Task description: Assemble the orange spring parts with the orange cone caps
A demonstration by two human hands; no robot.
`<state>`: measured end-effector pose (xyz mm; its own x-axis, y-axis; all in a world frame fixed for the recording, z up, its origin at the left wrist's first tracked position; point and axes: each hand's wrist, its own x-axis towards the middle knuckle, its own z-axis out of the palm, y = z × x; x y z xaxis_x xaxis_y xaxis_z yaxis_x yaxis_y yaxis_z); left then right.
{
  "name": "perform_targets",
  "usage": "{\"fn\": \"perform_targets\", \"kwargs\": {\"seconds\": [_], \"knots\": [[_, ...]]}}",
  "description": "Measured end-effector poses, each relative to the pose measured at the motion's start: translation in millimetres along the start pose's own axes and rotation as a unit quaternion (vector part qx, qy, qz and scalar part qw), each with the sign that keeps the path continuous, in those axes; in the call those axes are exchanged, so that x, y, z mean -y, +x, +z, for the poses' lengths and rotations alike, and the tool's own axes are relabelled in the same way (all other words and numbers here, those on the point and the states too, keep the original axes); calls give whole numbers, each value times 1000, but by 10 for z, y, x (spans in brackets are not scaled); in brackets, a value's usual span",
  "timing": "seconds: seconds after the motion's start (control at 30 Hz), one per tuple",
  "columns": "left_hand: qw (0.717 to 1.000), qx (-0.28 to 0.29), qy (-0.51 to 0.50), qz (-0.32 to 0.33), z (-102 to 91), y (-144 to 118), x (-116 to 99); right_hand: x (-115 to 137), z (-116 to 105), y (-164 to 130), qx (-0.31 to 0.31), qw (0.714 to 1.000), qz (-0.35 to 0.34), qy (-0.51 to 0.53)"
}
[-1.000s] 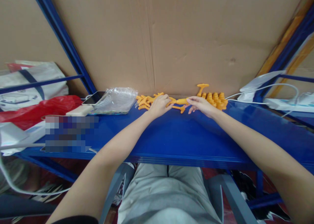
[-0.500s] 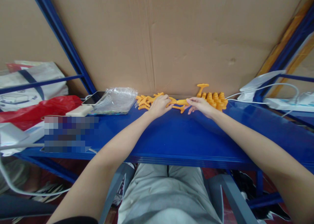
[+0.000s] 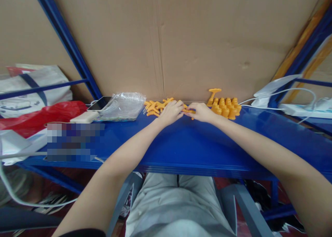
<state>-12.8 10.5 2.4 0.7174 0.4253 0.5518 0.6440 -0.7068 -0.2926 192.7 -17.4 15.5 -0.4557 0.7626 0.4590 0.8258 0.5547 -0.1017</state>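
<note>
Left hand [image 3: 171, 112] and right hand [image 3: 201, 112] meet, both pinching one small orange plastic piece [image 3: 188, 110] at the blue metal shelf's [image 3: 181, 147] back; loose orange parts [image 3: 155, 106] left, uncountable; no writing legible.

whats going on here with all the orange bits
A person seated at a blue shelf works with both hands at its far edge. The left hand and right hand meet over a small orange part, gripping it between them. A loose pile of orange parts lies left of the hands; a standing cluster sits to the right.
</note>
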Motion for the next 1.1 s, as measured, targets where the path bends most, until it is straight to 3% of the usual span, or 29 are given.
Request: {"fn": "perform_targets", "kwargs": {"seconds": [0.1, 0.17, 0.3, 0.57, 0.87, 1.1], "knots": [[1000, -12, -13, -19, -31, -6, -16, 72, -56, 158, 21, 998, -4, -58], [998, -44, -27, -34, -55, -19, -9, 58, -102, 283, 16, 996, 30, -76], [994, -77, -48, -55, -84, -46, 13, -110, -206, 536, 41, 987, 150, -31], [997, -40, -60, -38, -41, -69, 53, -631, -275, 790, 18, 925, 364, 105], [997, -34, -68, -20, -1, -81, 86, -1109, -143, 744, 12, 900, 424, 101], [997, -32, -66, -18, 25, -78, 93, -1102, -78, 684, -14, 901, 431, 54]]}}
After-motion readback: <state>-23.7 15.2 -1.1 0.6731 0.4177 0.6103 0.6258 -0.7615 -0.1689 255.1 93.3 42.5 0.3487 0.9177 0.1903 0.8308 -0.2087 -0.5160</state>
